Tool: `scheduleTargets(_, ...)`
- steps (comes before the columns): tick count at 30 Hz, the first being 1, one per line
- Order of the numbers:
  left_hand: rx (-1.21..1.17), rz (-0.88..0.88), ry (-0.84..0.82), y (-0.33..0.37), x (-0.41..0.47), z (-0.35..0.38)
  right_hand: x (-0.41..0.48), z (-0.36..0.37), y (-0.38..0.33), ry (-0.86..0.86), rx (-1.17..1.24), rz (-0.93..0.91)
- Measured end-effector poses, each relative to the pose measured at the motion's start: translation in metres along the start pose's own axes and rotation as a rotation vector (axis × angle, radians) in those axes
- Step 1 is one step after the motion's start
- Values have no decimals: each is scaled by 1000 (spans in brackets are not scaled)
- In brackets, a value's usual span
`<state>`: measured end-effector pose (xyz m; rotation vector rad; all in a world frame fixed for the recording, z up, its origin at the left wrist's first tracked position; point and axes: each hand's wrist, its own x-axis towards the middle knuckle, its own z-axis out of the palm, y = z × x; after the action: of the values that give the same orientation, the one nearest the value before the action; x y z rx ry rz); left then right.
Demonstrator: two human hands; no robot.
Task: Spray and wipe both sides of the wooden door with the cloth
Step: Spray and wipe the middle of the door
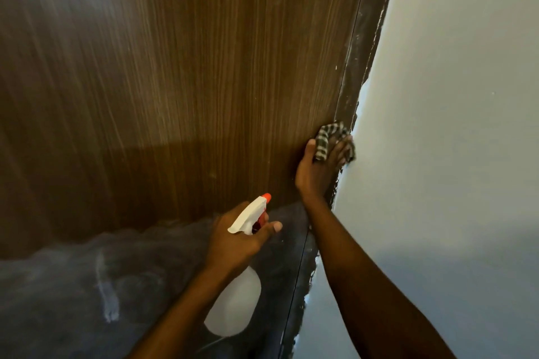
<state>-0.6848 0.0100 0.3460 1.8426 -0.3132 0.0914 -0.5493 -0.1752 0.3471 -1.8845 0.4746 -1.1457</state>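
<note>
1 cloth (326, 139), R hand (316, 173), on door (189, 67); sprayer (236, 304), L hand (233, 245)

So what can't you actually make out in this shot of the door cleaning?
Head view: the far side of the wooden door is hidden by the door itself.
Head view: its top, bottom and any handle are cut off by the picture edges.
Head view: part of the cloth lies under the right hand.
Head view: the spray bottle in the left hand is too cloudy to show its fill.
</note>
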Motion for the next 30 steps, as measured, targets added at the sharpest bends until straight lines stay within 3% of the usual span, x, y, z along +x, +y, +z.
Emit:
scheduleTargets(3,-19,-70,19,-13,0,-5,-39,7,20,-120,-60,-74)
scheduleTargets(6,-15,-158,24,-23,-6,-2,-106,7,69,-274,-292,-239)
scheduleTargets(8,-11,-180,19,-31,-10,1,-127,4,101,-385,-293,-94)
scheduleTargets(11,19,-208,24,-47,-7,2,-141,5,112,-495,-83,168)
scheduleTargets(14,49,-158,30,-56,-2,0,-133,30,94,-317,139,402)
scheduleTargets(16,38,-37,67,-61,-4,-3,-128,52,88,-188,89,517)
scheduleTargets(18,66,55,96,-68,-7,-6,-133,59,100,-241,-138,267)
scheduleTargets(21,78,87,95,-85,-14,-9,-157,43,126,-349,-400,-470)
scheduleTargets(23,62,92,120,-92,-19,-7,-155,29,169,-408,-483,-705)
scheduleTargets(26,77,43,192,-103,-35,-3,-131,6,214,-437,-709,-841)
scheduleTargets(28,80,13,232,-112,-46,-2,-129,10,202,-420,-817,-772)
scheduleTargets(30,69,24,309,-123,-58,0,-143,28,155,-258,-775,-579)
